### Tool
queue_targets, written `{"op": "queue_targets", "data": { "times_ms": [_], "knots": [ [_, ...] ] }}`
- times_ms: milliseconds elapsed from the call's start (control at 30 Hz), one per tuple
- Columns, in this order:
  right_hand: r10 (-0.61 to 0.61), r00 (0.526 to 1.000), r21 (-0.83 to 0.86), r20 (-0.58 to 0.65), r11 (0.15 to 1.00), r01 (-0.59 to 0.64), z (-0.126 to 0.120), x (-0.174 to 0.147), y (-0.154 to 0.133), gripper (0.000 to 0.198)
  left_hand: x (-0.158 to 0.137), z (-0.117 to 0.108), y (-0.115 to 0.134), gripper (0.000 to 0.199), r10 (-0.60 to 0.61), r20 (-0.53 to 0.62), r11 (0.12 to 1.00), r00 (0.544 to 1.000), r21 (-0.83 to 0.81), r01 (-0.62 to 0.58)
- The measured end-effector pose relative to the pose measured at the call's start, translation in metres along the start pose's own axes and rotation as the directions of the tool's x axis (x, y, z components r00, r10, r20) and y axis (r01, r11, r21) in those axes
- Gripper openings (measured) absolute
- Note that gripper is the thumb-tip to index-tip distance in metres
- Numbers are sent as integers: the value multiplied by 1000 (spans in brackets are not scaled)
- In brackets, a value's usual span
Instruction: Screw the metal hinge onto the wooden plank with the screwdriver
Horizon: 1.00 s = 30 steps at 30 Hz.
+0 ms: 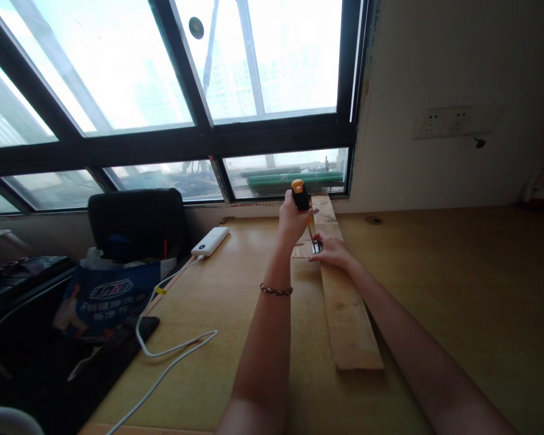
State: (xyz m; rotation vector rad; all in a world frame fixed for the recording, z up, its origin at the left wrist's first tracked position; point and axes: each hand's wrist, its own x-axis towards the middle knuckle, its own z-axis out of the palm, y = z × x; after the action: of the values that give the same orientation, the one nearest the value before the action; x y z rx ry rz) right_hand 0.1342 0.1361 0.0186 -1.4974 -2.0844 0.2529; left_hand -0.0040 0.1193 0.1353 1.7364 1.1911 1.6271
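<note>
My left hand (294,220) is closed round a yellow-and-black tape measure (300,196), raised above the far part of a long wooden board (349,320). A narrow yellowish strip (311,228) runs down from it towards my right hand (333,251). That hand is low over the board, its fingers pinching a small shiny metal piece (317,246) at the strip's lower end. The exact shape of this piece is too small to make out. Under and beside the hands lies a pale, torn-looking flat piece (303,250).
A white power bank (211,241) with a white cable (176,349) lies on the left of the wooden table (435,290). A black chair (136,220) and a blue bag (109,299) stand beyond the left edge. Windows (272,60) and a wall socket (456,122) are behind.
</note>
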Motion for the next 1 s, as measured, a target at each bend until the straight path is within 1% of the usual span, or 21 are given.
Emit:
{"op": "queue_targets", "data": {
  "times_ms": [167, 367, 433, 567, 633, 800, 900, 1000],
  "knots": [
    [4, 1000, 4, 2, 1000, -4, -1, 0, 0, 60, 1, 3, -4, 35, -2, 13, 1000, 1000, -8, 2],
    [2, 1000, 2, -7, 1000, -2, -1, 0, 0, 60, 2, 2, -6, 35, -36, -40, 999, 999, -13, 36],
    [-2, 1000, 5, -13, 1000, 2, 0, 0, 0, 60, 3, 0, -5, 37, -26, -51, 999, 998, 27, 27],
    [4, 1000, 10, -13, 1000, -4, 1, 0, 1, 60, 1, -5, -4, 43, 6, -59, 988, 998, 157, 3],
    [8, 1000, 12, -9, 1000, -8, 1, 0, 1, 60, 0, -7, -3, 43, 12, -50, 977, 999, 215, -1],
    [8, 1000, 18, -6, 1000, -8, 0, 0, 1, 61, -1, -11, -1, 41, 17, -24, 957, 1000, 290, -9],
    [3, 1000, 27, -8, 1000, -2, 0, 0, 1, 62, 0, -12, -1, 35, 35, 3, 963, 999, 268, -35],
    [-2, 1000, 31, -6, 1000, 2, 1, 0, 2, 62, 2, -11, -3, 32, 39, 47, 986, 998, 159, -46]
  ]
}}
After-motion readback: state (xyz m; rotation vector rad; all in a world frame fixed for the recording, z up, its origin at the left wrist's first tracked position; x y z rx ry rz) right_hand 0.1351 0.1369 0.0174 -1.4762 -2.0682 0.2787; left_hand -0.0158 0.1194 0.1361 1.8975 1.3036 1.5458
